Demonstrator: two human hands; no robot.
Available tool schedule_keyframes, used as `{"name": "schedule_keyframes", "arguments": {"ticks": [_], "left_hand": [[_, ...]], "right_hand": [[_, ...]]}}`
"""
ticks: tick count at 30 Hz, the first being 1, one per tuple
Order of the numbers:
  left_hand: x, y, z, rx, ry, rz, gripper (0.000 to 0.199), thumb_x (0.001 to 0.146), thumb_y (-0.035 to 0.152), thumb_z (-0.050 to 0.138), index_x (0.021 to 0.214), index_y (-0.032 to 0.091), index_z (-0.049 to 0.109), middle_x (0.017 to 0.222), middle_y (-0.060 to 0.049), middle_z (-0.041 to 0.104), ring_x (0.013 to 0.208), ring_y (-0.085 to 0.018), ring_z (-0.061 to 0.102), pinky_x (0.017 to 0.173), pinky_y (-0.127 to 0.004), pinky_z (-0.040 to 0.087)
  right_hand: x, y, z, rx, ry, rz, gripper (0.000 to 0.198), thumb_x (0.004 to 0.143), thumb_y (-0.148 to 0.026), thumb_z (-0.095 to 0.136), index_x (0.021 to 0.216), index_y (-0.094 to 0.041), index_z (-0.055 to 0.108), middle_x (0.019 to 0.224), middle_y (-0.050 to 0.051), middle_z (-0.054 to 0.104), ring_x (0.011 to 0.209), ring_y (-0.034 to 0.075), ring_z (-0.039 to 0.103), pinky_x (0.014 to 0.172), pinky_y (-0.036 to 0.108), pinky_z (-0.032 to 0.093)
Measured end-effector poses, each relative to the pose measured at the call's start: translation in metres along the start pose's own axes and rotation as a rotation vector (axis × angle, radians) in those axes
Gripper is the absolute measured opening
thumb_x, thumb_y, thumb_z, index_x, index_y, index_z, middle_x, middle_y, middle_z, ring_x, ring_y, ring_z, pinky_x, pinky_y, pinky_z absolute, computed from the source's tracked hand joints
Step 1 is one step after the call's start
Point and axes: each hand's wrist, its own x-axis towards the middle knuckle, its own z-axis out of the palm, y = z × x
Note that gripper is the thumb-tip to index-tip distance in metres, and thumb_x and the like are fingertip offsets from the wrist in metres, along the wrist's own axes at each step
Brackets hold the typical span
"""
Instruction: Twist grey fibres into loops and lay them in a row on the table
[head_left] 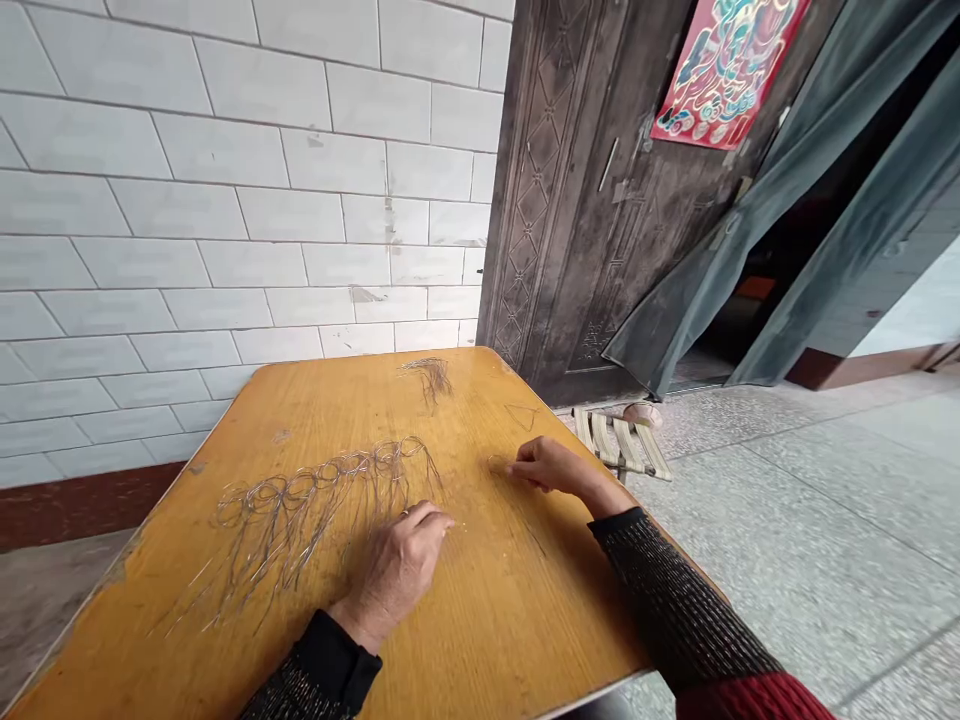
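My right hand [551, 466] is closed in a pinch over the right part of the table, on a thin wire with a small loop [496, 461] showing at the fingertips. A thin straight length trails from there toward the front edge. My left hand [407, 562] rests low over the middle, its thumb and fingers pressed together; anything between them is too small to make out. Just left of it lies a row of looped wires [304, 487], their rings overlapping and their long tails fanned toward me. A smaller bunch of wires [433, 378] lies near the far edge.
The yellow wooden table [360, 395] stands near a white tiled wall [292, 215]. A bent wire [520, 416] lies close to its right edge. Beyond are a dark carved door [570, 220], a grey-green curtain [690, 300] and a low strapped stool [622, 443].
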Motion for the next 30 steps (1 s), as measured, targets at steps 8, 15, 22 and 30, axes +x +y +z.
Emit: {"name": "schedule_keyframes", "arguments": {"ticks": [8, 15, 22, 30], "left_hand": [[0.01, 0.005, -0.007, -0.106, 0.057, 0.027, 0.027, 0.083, 0.01, 0.039, 0.095, 0.019, 0.061, 0.089, -0.007, 0.063, 0.081, -0.017, 0.06, 0.072, -0.028, 0.048], [0.025, -0.007, -0.006, -0.616, 0.289, -0.47, 0.023, 0.083, 0.03, 0.045, 0.098, 0.016, 0.058, 0.092, -0.008, 0.06, 0.066, -0.013, 0.058, 0.051, -0.022, 0.046], [0.02, 0.004, -0.025, -1.139, 0.281, -0.59, 0.033, 0.079, 0.038, 0.054, 0.103, 0.014, 0.053, 0.097, -0.008, 0.055, 0.067, -0.01, 0.053, 0.05, -0.018, 0.041], [0.016, 0.001, -0.024, -1.147, 0.41, -0.645, 0.025, 0.076, 0.033, 0.057, 0.091, 0.013, 0.058, 0.065, 0.003, 0.05, 0.051, -0.006, 0.045, 0.045, -0.017, 0.033]], "right_hand": [[-0.006, -0.012, 0.009, -0.11, -0.04, -0.121, 0.019, 0.057, -0.012, 0.062, 0.043, -0.016, 0.05, 0.04, -0.003, 0.044, 0.046, 0.009, 0.044, 0.045, 0.021, 0.026], [-0.022, -0.031, 0.014, 0.519, -0.355, -0.335, 0.024, 0.073, -0.037, 0.059, 0.07, -0.014, 0.053, 0.064, 0.0, 0.064, 0.036, 0.003, 0.042, 0.038, 0.016, 0.03], [-0.028, -0.061, 0.05, 0.813, -0.562, -0.358, 0.026, 0.069, -0.034, 0.066, 0.069, -0.013, 0.053, 0.06, 0.002, 0.067, 0.033, 0.004, 0.048, 0.035, 0.015, 0.031], [-0.026, -0.074, 0.068, 0.873, -0.48, -0.409, 0.025, 0.071, -0.033, 0.064, 0.084, -0.013, 0.055, 0.058, -0.002, 0.063, 0.031, 0.002, 0.045, 0.033, 0.013, 0.032]]}}
